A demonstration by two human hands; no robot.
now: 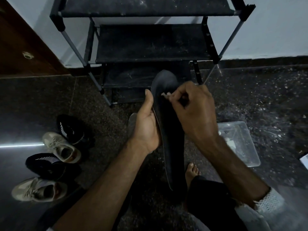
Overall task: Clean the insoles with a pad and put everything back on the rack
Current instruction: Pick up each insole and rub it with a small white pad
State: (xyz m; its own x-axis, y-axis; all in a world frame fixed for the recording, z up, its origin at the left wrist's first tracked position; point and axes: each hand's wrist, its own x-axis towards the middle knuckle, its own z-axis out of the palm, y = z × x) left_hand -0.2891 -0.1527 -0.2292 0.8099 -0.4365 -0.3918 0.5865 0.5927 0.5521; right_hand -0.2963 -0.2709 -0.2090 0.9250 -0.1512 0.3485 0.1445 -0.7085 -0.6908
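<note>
Cleaning underway: left hand [146,129] grips black insole [168,124]; right hand [191,110] pinches white pad [165,95] against it. Second insole [132,125] behind; four shoes [61,147] off empty rack [150,44].

The dark insole [168,124] is held lengthwise, toe end pointing toward the rack [150,44]. A small white pad [165,95] contacts its upper surface near the toe. A second, greyish insole [132,124] lies behind it, mostly hidden. The black rack's fabric shelves stand against the wall.
</note>
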